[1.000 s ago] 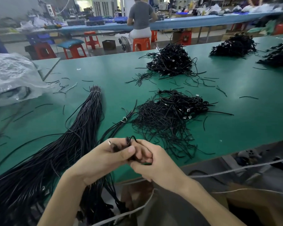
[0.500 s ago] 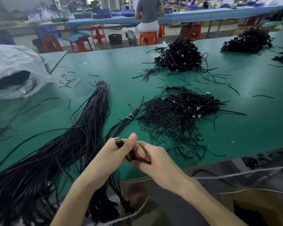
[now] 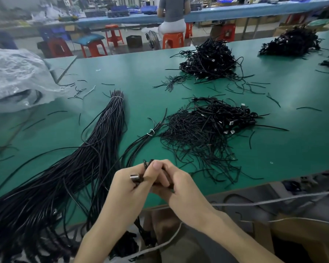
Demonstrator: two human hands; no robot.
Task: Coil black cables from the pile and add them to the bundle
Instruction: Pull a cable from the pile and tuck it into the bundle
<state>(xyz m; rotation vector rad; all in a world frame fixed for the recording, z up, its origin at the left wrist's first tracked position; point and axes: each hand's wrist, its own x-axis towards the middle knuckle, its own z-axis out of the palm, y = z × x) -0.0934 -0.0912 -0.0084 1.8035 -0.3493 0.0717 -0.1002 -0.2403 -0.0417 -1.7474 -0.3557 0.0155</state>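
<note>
Both hands meet at 6 o'clock, over the near edge of the green table (image 3: 273,103). The left hand (image 3: 129,188) has its fingers closed on a black cable (image 3: 146,164), whose metal plug (image 3: 134,177) sticks out beside the thumb. The right hand (image 3: 177,185) presses against the left, fingers curled around the same cable. At 9 o'clock of the hands lies the long bundle (image 3: 95,149) of straight cables, tied at its far end. At 1 o'clock sits the loose pile (image 3: 207,128), with a small tied bunch (image 3: 141,143) between pile and bundle. A clear plastic bag (image 3: 15,76) lies at 10 o'clock.
</note>
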